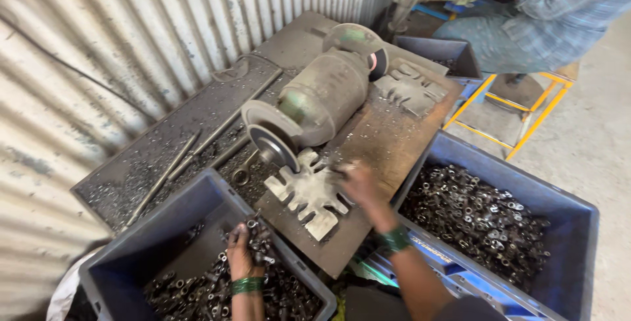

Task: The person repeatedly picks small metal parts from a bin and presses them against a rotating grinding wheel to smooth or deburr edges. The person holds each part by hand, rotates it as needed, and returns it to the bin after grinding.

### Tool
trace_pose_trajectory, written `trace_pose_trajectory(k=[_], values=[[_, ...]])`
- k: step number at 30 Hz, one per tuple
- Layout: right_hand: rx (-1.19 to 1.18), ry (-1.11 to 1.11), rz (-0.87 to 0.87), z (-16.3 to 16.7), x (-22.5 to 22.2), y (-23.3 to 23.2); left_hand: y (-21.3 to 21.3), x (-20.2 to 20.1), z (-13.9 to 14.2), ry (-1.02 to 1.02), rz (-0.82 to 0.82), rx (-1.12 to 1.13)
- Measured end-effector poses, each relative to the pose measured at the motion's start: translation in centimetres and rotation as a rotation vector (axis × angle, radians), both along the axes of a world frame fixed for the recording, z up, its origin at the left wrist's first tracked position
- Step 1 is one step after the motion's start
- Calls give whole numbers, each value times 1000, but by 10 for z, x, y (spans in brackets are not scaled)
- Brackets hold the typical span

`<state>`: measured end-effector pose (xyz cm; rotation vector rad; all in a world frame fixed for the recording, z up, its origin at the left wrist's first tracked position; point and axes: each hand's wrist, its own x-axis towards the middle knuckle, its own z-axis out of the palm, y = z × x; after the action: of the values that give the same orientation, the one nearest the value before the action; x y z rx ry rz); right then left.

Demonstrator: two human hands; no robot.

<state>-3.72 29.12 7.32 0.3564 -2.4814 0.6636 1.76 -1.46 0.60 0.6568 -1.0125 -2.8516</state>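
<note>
Against a corrugated metal wall, a filing-strewn worktop (pixel 368 143) carries a bench grinder (pixel 315 101) at frame centre, where the right hand (pixel 358 186) rests blurred, grip unclear, while the left hand (pixel 242 255) closes on small metal parts (pixel 197 295) in the lower-left grey bin (pixel 131 249), another bin (pixel 559 203) lower right.
</note>
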Motion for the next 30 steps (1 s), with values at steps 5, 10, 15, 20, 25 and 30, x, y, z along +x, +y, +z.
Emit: trace_pose_trajectory(k=[5, 10, 15, 20, 25, 30], values=[[41, -657, -513, 86, 68, 110, -1, 0, 8, -12, -41, 8], [-308, -456, -273, 90, 70, 44, 6, 0, 9, -46, -169, 16], [107, -491, 307, 18, 78, -92, 16, 5, -1, 121, -434, -142], [-95, -498, 358, -20, 54, -83, 19, 5, 1, 95, -461, -105], [-115, -475, 170, -31, -2, -35, 6, 6, 13, 157, -329, 201], [-66, -312, -3, -21, -25, -25, -10, -5, 11, -24, -6, 513]])
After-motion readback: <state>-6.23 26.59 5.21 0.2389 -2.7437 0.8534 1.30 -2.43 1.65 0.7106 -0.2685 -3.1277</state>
